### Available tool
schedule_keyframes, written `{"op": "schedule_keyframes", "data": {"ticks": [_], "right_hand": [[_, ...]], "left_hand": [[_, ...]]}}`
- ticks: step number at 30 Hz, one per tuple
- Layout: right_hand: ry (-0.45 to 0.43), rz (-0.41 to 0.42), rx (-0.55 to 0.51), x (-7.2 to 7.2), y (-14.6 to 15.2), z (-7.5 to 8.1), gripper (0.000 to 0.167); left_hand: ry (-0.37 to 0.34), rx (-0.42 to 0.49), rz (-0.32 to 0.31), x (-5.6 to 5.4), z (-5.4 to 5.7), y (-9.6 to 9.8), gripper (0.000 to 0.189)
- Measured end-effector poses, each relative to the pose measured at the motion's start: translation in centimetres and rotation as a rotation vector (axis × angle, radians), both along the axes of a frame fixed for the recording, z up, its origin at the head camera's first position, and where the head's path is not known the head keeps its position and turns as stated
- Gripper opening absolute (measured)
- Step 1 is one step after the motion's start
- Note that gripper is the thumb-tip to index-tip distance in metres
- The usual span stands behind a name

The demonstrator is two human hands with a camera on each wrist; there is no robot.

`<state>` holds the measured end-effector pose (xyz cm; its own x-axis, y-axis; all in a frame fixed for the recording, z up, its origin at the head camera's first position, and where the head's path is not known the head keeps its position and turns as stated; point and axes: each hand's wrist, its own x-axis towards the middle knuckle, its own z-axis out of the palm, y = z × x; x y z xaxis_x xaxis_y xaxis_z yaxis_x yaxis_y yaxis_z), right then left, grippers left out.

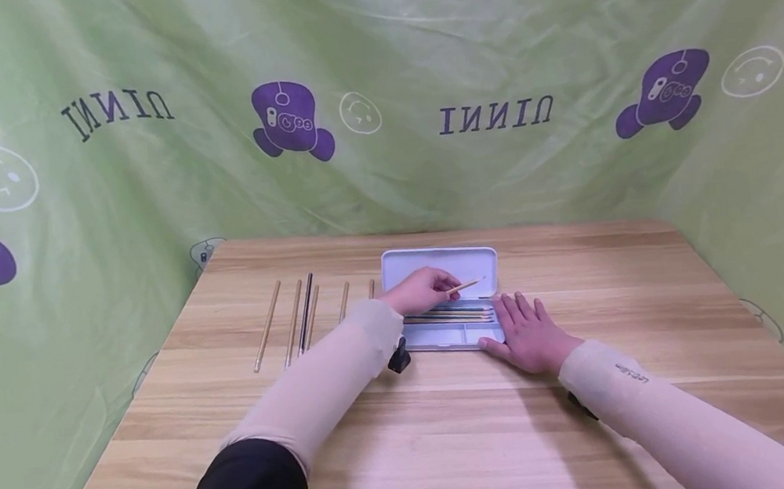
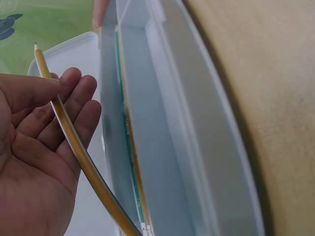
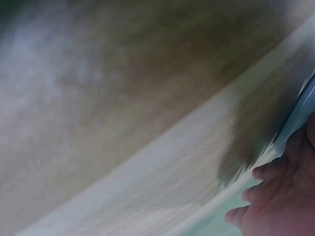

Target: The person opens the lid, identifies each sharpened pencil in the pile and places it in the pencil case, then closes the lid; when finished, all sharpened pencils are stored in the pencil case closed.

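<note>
My left hand (image 1: 421,290) pinches a yellow-brown pencil (image 1: 465,286) between thumb and fingers, above a white pencil case. In the left wrist view, the held pencil (image 2: 82,153) slants across the fingers with its sharpened tip up. The pencil case (image 1: 436,337) lies open, its lid (image 1: 404,265) tipped back. Several pencils (image 1: 452,318) lie side by side in the rear compartment, green and yellow ones among them. At the case's right end, my right hand (image 1: 532,337) rests with fingers spread, touching the edge; the right wrist view shows this hand (image 3: 285,191) only partly.
To the left of the case, several loose pencils lie roughly parallel on the wooden table (image 1: 466,426), one dark pencil (image 1: 306,312) among them. My left forearm covers the lower ends of some. A green printed curtain (image 1: 394,189) hangs behind the table and at its sides.
</note>
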<state>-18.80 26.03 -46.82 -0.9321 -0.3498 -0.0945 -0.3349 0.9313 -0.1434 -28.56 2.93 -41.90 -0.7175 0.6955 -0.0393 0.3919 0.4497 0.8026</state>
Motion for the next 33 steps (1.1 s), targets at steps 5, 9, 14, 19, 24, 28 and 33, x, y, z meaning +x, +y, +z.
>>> {"op": "schedule_keyframes", "data": {"ticks": [5,9,14,19,24,28,33], "right_hand": [[0.009,0.002,-0.003,-0.1,0.0,-0.4,0.091],[0.004,0.004,-0.008,0.0,-0.1,-0.4,0.093],[0.001,0.006,-0.01,0.0,-0.2,-0.5,0.096],[-0.004,0.011,0.0,0.2,-0.2,0.0,0.098],[-0.038,0.01,-0.012,0.6,-0.5,1.2,0.1],[-0.05,0.016,-0.015,0.7,-0.5,1.5,0.1],[-0.045,0.019,0.003,0.4,-0.3,1.1,0.098]], "left_hand": [[0.032,-0.044,-0.009,0.0,-0.6,0.2,0.025],[0.06,-0.08,-0.02,-0.2,-1.4,0.3,0.025],[0.078,-0.076,0.012,-0.4,-1.9,0.1,0.025],[0.076,0.009,0.1,-0.2,-0.7,-0.5,0.026],[0.067,0.106,0.184,0.0,1.1,-1.6,0.026],[0.001,0.205,0.263,0.0,2.3,-2.6,0.027],[-0.006,0.351,0.408,-0.7,3.2,-4.3,0.028]]}}
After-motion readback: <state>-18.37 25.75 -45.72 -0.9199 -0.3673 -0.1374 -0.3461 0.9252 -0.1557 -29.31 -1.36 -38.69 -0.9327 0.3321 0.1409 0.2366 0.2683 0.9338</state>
